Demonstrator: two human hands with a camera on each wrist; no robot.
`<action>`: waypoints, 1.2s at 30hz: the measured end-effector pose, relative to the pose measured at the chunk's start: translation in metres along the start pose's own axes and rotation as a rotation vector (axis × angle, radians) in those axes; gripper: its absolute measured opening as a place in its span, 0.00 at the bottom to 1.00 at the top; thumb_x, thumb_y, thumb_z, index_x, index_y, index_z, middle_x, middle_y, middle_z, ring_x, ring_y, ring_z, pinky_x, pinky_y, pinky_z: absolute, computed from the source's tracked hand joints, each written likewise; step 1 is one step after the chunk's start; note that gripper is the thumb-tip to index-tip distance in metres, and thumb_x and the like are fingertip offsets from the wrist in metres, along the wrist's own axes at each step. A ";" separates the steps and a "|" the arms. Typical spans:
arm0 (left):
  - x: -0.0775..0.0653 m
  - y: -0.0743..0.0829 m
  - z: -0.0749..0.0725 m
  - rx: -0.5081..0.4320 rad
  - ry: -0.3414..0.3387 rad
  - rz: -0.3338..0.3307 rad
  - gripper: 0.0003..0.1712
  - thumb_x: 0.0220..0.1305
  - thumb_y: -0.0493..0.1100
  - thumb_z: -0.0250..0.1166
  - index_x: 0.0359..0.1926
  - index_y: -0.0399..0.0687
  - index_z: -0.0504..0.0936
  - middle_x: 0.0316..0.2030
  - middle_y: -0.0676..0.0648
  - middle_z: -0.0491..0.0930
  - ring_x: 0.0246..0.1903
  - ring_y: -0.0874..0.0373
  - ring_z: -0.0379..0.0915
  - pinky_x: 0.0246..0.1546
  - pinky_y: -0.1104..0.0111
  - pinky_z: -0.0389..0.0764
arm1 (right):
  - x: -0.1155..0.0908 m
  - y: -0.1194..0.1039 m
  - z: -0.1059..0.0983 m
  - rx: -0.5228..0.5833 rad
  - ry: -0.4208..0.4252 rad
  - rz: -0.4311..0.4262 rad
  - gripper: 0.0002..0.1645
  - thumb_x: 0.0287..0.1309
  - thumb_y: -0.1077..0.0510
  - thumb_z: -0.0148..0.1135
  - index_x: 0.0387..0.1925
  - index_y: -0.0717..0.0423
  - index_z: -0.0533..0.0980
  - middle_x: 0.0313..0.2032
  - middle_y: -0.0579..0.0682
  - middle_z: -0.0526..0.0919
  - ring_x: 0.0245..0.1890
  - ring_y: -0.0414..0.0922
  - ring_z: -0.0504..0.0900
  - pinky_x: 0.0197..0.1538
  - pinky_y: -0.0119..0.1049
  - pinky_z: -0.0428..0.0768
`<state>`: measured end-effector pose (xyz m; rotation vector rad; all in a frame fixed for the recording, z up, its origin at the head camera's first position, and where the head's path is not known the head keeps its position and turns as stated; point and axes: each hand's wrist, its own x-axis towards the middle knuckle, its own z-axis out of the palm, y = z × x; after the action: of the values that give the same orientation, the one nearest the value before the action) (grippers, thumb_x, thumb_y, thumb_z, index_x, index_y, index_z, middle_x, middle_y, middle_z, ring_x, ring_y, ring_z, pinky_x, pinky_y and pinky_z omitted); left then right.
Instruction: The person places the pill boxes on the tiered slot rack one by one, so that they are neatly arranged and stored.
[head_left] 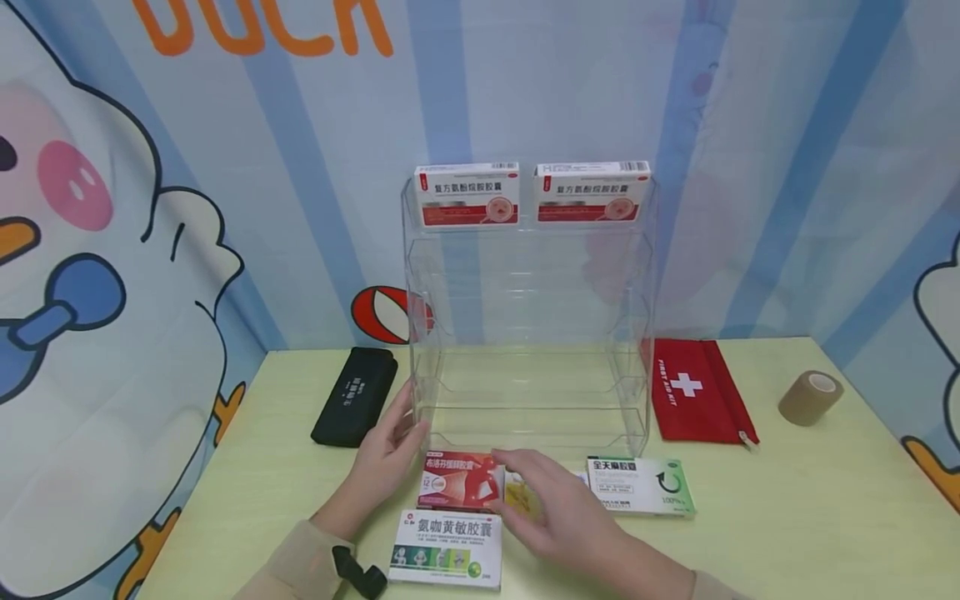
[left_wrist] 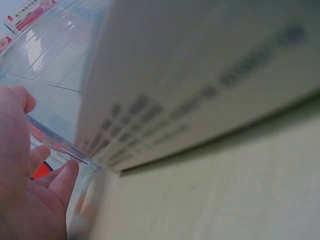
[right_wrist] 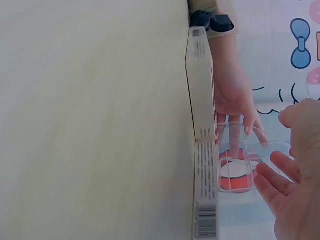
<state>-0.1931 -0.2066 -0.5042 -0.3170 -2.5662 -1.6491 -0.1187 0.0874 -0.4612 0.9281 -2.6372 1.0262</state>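
Note:
A clear tiered plastic rack (head_left: 528, 421) stands on the table. My left hand (head_left: 386, 454) rests at its lower left side; in the left wrist view that hand's fingers (left_wrist: 62, 182) lie loosely extended beside the rack's edge. My right hand (head_left: 558, 508) hovers in front of the rack with relaxed fingers, its fingertips at the right edge of a red medicine box (head_left: 459, 482). Beneath this hand a yellow-and-white box (head_left: 522, 497) is partly hidden. Nearer lies a white capsule box (head_left: 446, 550), and to the right a white-and-green box (head_left: 637, 486).
Two red-and-white boxes (head_left: 468, 196) stand in the rack's top tier. A black pouch (head_left: 355, 397) lies left of the rack. To the right are a red first aid kit pouch (head_left: 701, 396) and a brown bandage roll (head_left: 806, 400). A printed curtain (head_left: 525, 83) hangs behind.

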 end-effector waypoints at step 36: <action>0.001 -0.003 0.000 -0.007 -0.009 -0.011 0.44 0.85 0.45 0.61 0.89 0.77 0.51 0.87 0.48 0.62 0.81 0.40 0.68 0.76 0.47 0.77 | -0.024 0.000 0.031 -0.138 -0.247 0.004 0.40 0.74 0.25 0.60 0.75 0.43 0.76 0.72 0.41 0.78 0.72 0.45 0.81 0.74 0.50 0.85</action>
<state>-0.1946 -0.2073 -0.5064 -0.3116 -2.5734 -1.6650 -0.0972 0.0788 -0.4932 1.0803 -2.8654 0.7610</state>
